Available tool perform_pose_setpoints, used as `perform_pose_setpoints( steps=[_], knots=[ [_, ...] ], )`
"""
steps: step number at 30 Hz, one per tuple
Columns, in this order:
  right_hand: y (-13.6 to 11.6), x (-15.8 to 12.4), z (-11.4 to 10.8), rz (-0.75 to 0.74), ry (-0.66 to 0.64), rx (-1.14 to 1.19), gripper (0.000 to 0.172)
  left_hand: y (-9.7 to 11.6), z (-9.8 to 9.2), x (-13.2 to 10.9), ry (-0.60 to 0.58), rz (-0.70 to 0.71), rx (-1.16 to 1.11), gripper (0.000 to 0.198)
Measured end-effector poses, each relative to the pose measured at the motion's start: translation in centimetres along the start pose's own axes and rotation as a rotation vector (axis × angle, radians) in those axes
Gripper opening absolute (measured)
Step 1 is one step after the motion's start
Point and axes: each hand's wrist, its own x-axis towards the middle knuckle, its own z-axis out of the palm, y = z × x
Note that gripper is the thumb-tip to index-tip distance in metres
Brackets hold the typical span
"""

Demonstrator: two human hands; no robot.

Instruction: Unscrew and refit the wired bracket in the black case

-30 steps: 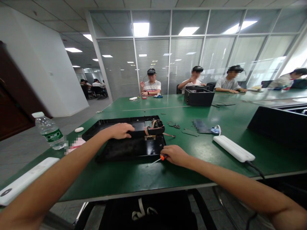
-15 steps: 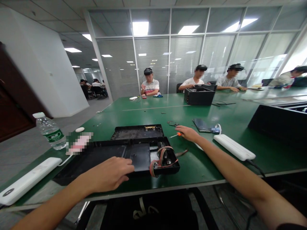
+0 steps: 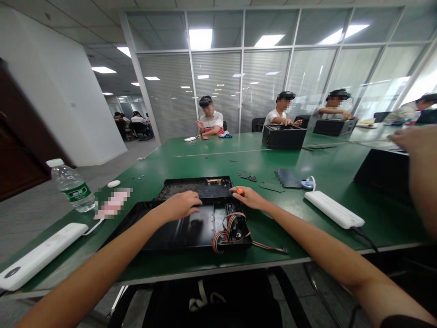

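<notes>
A black casing tray (image 3: 191, 228) lies open side up on the table before me. Behind it, against its back edge, is a second, shallower black panel (image 3: 180, 187) with a brass-coloured strip. Over the tray's back edge hovers my left hand (image 3: 179, 205), fingers stretched and apart, holding nothing I can see. My right hand (image 3: 251, 199) grips a screwdriver (image 3: 241, 192) with an orange handle, beside the right end of the two black parts. Red, black and white ribbon wires (image 3: 229, 232) loop over the tray's right end, and one lead with a connector (image 3: 278, 249) trails onto the table.
White power strips lie at left (image 3: 44, 255) and right (image 3: 332, 209). A water bottle (image 3: 73, 187) stands at the left edge. Thin dark scraps (image 3: 247, 176) lie behind. Another person's blurred arm (image 3: 421, 168) reaches in at right, by a black box (image 3: 378, 177). Co-workers sit opposite.
My left hand has moved back across the tray. My right hand has brought the screwdriver left to the casing. The tray shifted slightly, and another person's arm has come in at right.
</notes>
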Motion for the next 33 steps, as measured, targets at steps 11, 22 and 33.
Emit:
perform_pose_setpoints(
  steps=[11,22,33],
  knots=[
    [0.8,0.0,0.8,-0.002,0.008,0.013,0.029,-3.1,4.5,3.6,0.164,0.303,0.279,0.012],
    [0.8,0.4,0.3,0.236,0.292,0.176,0.038,1.2,3.2,9.4,0.078,0.280,0.083,0.011],
    [0.6,0.6,0.1,0.311,0.289,0.448,0.037,1.0,6.0,11.2,0.183,0.226,-0.193,0.016]
  ],
)
